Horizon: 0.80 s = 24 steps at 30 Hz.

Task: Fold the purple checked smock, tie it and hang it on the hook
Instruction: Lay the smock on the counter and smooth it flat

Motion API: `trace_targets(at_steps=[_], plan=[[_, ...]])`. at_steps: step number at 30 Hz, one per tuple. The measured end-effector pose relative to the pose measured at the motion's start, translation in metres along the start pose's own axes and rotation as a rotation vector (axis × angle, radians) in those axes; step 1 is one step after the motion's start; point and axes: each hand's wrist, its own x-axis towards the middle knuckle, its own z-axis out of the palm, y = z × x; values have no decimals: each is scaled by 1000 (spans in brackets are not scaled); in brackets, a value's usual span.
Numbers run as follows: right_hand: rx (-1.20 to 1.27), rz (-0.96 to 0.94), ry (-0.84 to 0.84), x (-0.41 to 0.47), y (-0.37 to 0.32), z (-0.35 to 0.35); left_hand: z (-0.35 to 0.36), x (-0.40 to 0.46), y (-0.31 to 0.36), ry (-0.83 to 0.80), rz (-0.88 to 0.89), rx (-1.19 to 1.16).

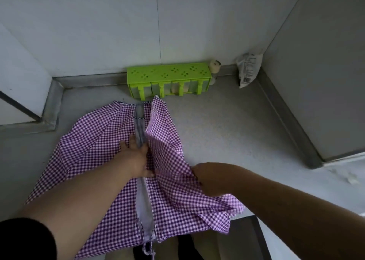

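Nearest the camera, 2 bare forearms are being stretched out over the purple checked smock (94, 147), which is lying spread on the grey worktop (217, 125) with its near hem hanging over the front edge. The left hand (136, 157) is being pressed onto the middle of the cloth, fingers fairly straight, beside a grey strip that is running up the centre; whether that strip is being pinched cannot be told. The right hand (209, 177) is being closed on the right-hand panel of the smock, and that panel is being lifted so that it is standing up in a loose ridge toward the centre line.

The cloth is being judged as thin, light and limp: it is creasing freely, holding no shape of its own, and is likely to slide on the smooth worktop unless it is being pinned. It is best being taken by its edges and corners, with one hand kept flat as an anchor, as appears to be happening. The ties (148, 248) dangling at the near hem are being judged the natural hold for the knot.

Against the back wall a green box (167, 76) with 4 small drawers is standing, well apart from the smock, and a white packet (248, 70) is leaning in the corner. No hook is being shown.
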Motion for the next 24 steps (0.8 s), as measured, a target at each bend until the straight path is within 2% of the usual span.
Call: trace_targets(at_steps=[2, 5, 7, 9, 11, 12, 14, 15, 16, 18, 20, 22, 24], plan=[[-140, 21, -29, -4, 12, -7, -13, -22, 7, -47, -31, -8], [-439, 51, 158, -6, 35, -49, -22, -34, 12, -42, -36, -21], [-522, 215, 390, -5, 58, -88, -21, -33, 11, -17, -23, -40], [-509, 476, 621, -11, 75, -121, -20, -33, 12, -25, -20, -45], [-571, 695, 713, -17, 86, -140, -21, -36, 12, -26, -15, -39], [-618, 741, 763, -18, 86, -142, -22, -38, 13, -15, -11, -33], [-713, 622, 886, -13, 74, -130, -19, -39, 9, 11, 2, -38], [-729, 466, 920, -7, 64, -117, -19, -40, 7, 29, 11, -38], [-712, 269, 883, 0, 50, -99, -17, -40, 4, 47, 24, -38], [-653, -160, 634, 14, 21, -55, -17, -43, -4, 78, 63, -67], [-680, -427, 394, 27, -3, -12, -19, -47, -16, 131, 140, -147], [-666, -480, 272, 40, -19, 15, -18, -58, -32, 172, 207, -138], [-705, -458, 246, 50, -22, 30, -11, -72, -43, 186, 208, -1]])
